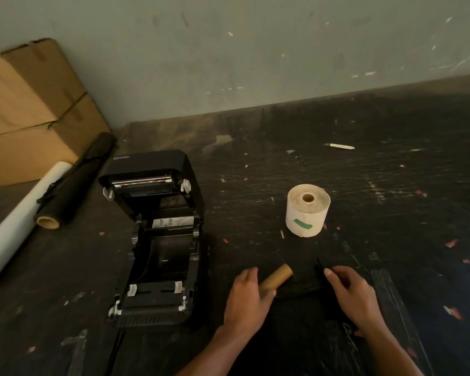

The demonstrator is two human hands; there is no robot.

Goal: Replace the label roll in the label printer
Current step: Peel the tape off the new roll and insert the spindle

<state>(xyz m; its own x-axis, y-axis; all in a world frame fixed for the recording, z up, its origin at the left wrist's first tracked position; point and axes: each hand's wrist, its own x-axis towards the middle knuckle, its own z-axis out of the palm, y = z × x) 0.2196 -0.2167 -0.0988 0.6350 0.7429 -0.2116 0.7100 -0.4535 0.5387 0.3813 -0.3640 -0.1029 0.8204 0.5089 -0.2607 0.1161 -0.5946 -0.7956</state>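
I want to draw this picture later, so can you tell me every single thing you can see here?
label printer: one, black, lid open, left of centre on the table
label roll: one, cream with green tape, standing on end, right of the printer
cardboard core: one, brown, in the left hand
black part: one, under the right hand, unclear what
cardboard boxes: two, brown, stacked, far left
film rolls: one white, one black, beside the boxes
table: one, dark, scuffed
left hand: grips the core
right hand: rests on the black part
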